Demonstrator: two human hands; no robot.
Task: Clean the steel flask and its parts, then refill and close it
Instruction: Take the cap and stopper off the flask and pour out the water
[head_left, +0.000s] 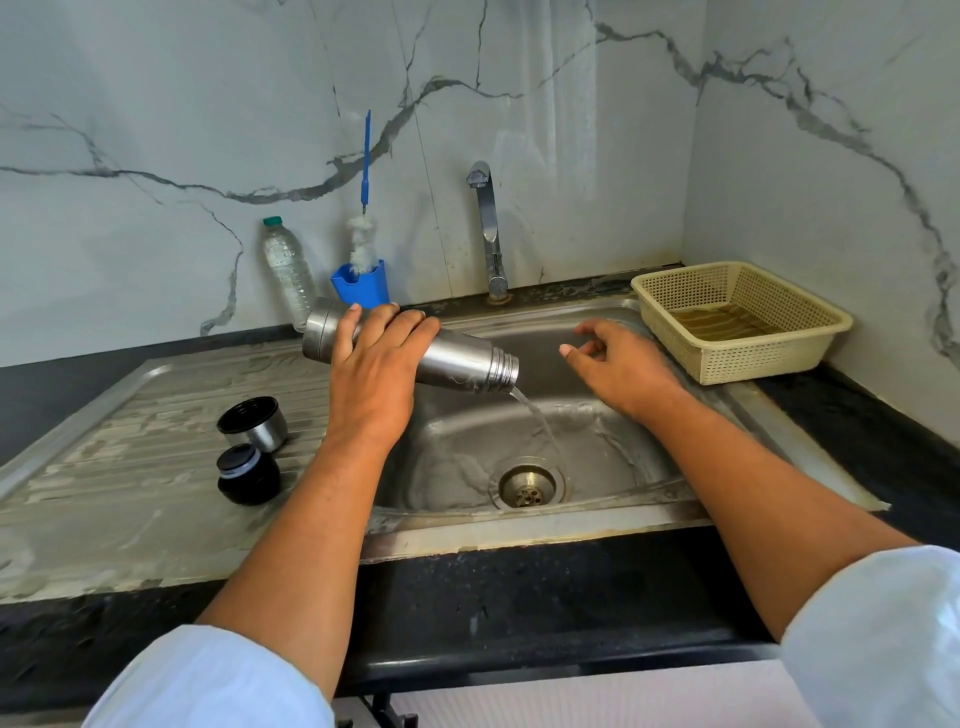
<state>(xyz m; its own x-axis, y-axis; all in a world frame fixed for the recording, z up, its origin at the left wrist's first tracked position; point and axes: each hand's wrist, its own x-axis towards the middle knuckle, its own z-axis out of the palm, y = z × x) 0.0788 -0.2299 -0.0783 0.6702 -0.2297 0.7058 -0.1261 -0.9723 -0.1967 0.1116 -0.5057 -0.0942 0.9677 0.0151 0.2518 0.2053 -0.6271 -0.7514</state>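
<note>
Flask (467, 362) tipped over sink (519, 531) | left hand (375, 371) grips it | right hand (619, 370) loose, empty

bright even daylight, soft shadows, sheen on sink (571, 525), wide-angle edge bending.

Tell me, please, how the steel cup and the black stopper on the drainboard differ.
The steel cup has a shiny metal wall with a black lining, while the black stopper is dark all over bar a pale ring. The cup shows an open mouth; the stopper is closed on top. The cup sits farther back than the stopper. Both rest on the drainboard, close together.
</note>
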